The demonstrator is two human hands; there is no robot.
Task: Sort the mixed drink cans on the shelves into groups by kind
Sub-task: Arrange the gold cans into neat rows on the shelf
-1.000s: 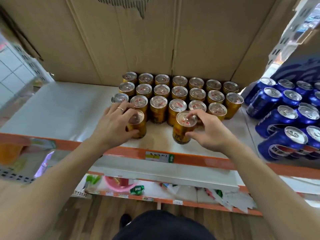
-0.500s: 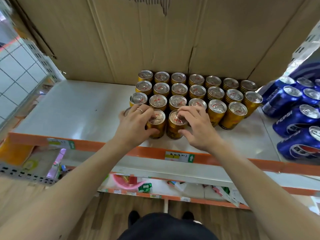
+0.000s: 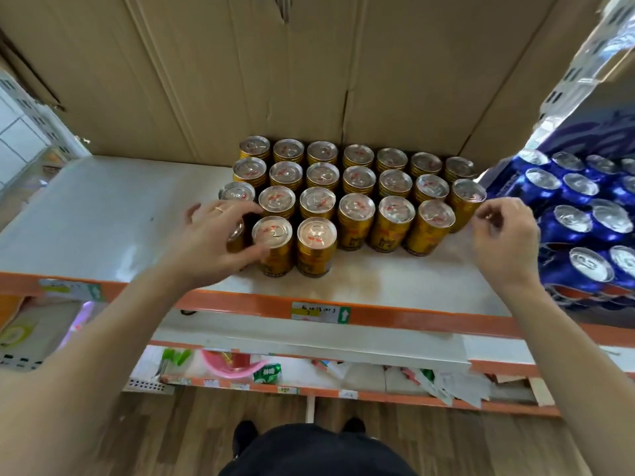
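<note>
Brown cardboard (image 3: 206, 63) stands behind, a price label (image 3: 320, 312) on the orange rail (image 3: 429, 319).

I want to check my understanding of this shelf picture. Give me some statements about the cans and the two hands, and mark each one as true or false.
1. The gold cans stand upright in a block in front of the cardboard. True.
2. The right hand holds a blue can. False: its curled fingers hold nothing, and it is beside the right end of the gold block.
3. The blue cans are to the right of the gold cans. True.
4. The left hand rests on the blue cans. False: it touches gold cans at the front left corner of the block.
</note>
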